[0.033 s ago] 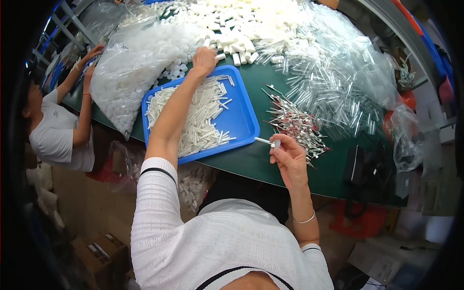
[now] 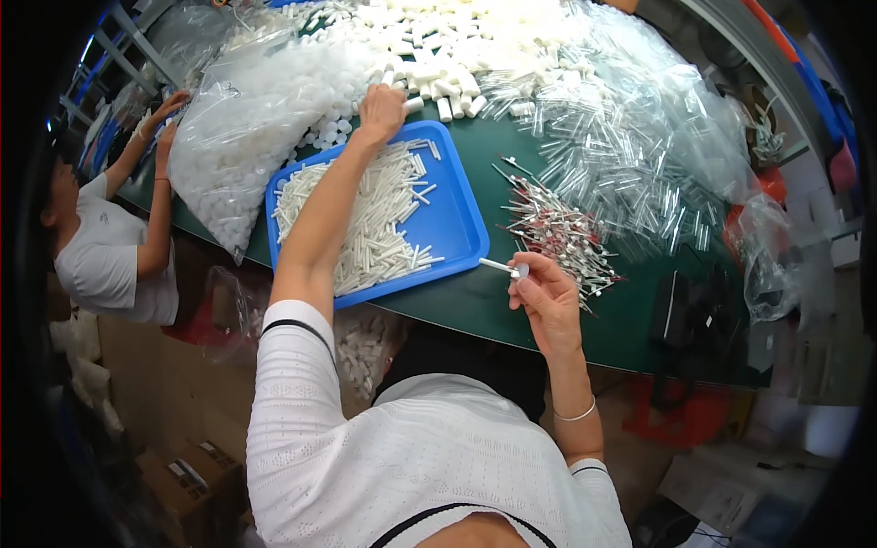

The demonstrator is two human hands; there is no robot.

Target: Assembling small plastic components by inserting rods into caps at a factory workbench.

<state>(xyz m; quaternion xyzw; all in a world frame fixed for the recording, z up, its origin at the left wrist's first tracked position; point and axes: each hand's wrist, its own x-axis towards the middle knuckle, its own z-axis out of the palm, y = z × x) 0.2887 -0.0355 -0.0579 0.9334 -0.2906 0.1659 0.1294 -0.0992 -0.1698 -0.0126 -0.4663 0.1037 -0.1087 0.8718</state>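
My left hand reaches over the tray to the near edge of a heap of white foam-like cylinders. Its fingers curl down out of sight; one cylinder stands right at their tips, and whether it is gripped cannot be made out. Between thumb and fingers, my right hand pinches a thin white rod with a small translucent disc at its end. Under my left forearm lies a blue tray holding many short white rods.
A clear bag of white round caps lies left, beside a co-worker. Right of the tray are a pile of thin red-and-white sticks and many clear tubes. A black device stands on the green table.
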